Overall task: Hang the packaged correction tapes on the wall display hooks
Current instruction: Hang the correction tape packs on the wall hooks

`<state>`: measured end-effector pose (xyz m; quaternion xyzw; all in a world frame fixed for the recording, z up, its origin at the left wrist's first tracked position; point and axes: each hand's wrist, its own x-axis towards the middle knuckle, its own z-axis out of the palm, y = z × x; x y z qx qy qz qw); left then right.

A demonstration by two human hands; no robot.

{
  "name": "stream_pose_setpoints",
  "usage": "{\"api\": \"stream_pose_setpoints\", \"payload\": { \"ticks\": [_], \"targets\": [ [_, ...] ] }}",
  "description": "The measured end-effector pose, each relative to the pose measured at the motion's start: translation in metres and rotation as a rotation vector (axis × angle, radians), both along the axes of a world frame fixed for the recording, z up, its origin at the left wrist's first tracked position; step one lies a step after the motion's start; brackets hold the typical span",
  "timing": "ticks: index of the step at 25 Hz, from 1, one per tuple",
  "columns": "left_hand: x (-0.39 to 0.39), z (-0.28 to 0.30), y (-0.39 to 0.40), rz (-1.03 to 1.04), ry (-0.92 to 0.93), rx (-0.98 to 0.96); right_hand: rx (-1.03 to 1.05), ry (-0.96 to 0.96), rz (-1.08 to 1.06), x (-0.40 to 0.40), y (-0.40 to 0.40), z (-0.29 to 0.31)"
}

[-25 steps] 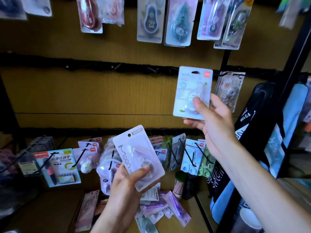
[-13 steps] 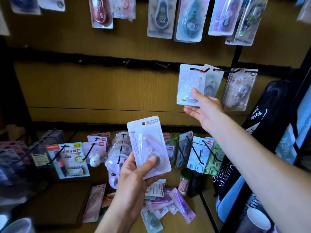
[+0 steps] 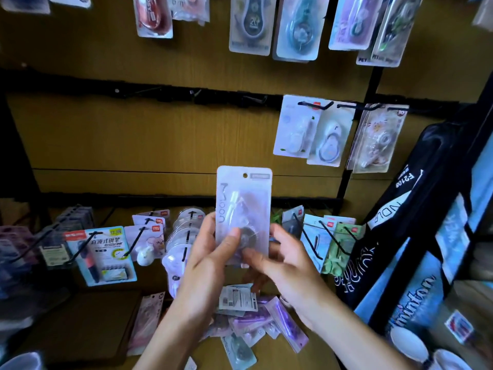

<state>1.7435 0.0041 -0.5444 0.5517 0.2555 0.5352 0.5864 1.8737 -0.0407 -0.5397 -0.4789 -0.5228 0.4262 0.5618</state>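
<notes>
- The pack [image 3: 243,212] of correction tape stands upright in front of the wall, held low by both hands, below the middle row of hooks and not yet on any of them.
- Left hand [image 3: 210,252]: thumb on the front of the blister, fingers behind, clamped on the pack. Right hand [image 3: 282,260]: fingertips pinch the lower right edge, also closed on the pack.
- Risk: the hang hole [image 3: 245,175] is small and sits well above both grips, so the top of the card could wobble and miss a hook tip, or bend against it.
- Risk: the free hooks [image 3: 256,98] on the dark rail are thin and dark, hard to pick out against it; a misjudged reach may push the card onto the rail instead.
- Risk: two hung packs [image 3: 310,132] overlap just right of the free hooks; a sideways brush could swing them or knock one off.
- Risk: with the glossy blister held only at the bottom, a loosened grip during a hand change could drop the pack into the pile [image 3: 256,319] below.
- Surface: a brown desk [image 3: 88,324] carries loose packs in a heap, close under the hands.
- Room: wood-grain wall panels [image 3: 133,134] with dark rails, more packs hung above and below, a dark bag [image 3: 416,198] at right.
</notes>
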Motion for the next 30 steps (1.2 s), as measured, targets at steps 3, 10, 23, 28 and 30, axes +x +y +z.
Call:
{"api": "stream_pose_setpoints", "payload": {
  "ticks": [3, 10, 23, 28, 30],
  "targets": [
    [0.004, 0.002, 0.007, -0.019, 0.007, 0.035, 0.194, 0.122, -0.123, 0.003, 0.011, 0.013],
    [0.007, -0.006, 0.014, 0.125, 0.006, -0.112, 0.332, 0.05, -0.24, 0.013, 0.037, 0.068],
    [-0.008, -0.012, 0.014, 0.139, 0.025, -0.173, 0.054, 0.082, -0.441, 0.011, 0.112, 0.093],
    [-0.019, -0.02, 0.016, 0.206, 0.044, -0.257, -0.161, 0.106, -0.409, 0.011, 0.141, 0.083],
    [-0.025, -0.032, 0.024, 0.227, 0.016, -0.314, -0.095, 0.015, -0.574, 0.011, 0.127, 0.053]
  ]
}}
